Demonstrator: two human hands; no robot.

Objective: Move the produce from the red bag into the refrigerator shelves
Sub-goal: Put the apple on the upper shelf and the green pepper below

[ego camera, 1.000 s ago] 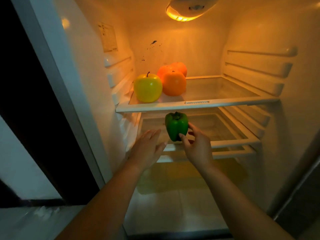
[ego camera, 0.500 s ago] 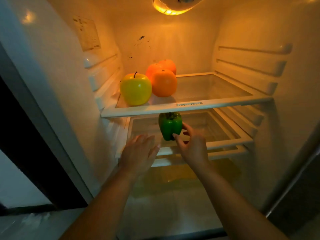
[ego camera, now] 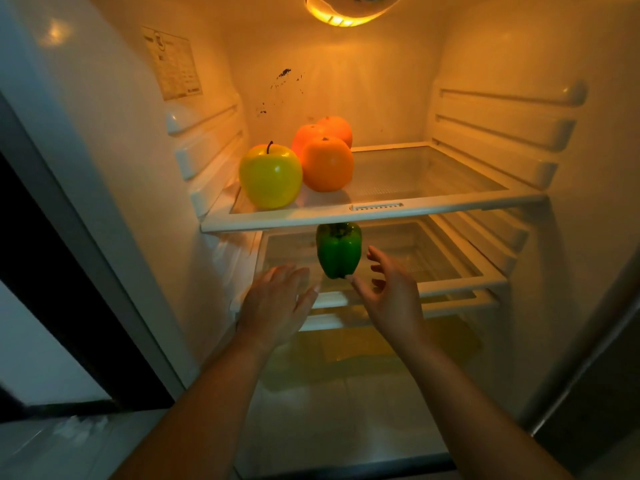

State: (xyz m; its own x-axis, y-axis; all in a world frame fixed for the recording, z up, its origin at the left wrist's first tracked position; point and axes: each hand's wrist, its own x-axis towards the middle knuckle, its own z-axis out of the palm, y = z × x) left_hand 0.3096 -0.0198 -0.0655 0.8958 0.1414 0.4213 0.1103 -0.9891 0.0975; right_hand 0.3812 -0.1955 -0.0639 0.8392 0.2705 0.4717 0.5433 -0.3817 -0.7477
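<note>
A green bell pepper (ego camera: 338, 252) stands upright on the second glass shelf (ego camera: 453, 285), its top hidden behind the rim of the upper shelf (ego camera: 346, 217). My right hand (ego camera: 391, 296) is open just right of it, fingers spread, with the thumb tip at the pepper's base. My left hand (ego camera: 273, 299) hovers flat and open to the pepper's left, holding nothing. On the upper shelf sit a yellow apple (ego camera: 270, 176) and three oranges (ego camera: 327, 164). The red bag is out of view.
The fridge's left wall (ego camera: 114, 161) is close beside my left arm. Shelf rails line the right wall (ego camera: 502, 133). A lamp (ego camera: 346, 10) glows at the ceiling. The right part of the upper shelf is bare glass. A third shelf and the fridge floor lie below.
My right hand carried the pepper deeper onto the second shelf, then spread its fingers off it. My left hand stayed open beside it.
</note>
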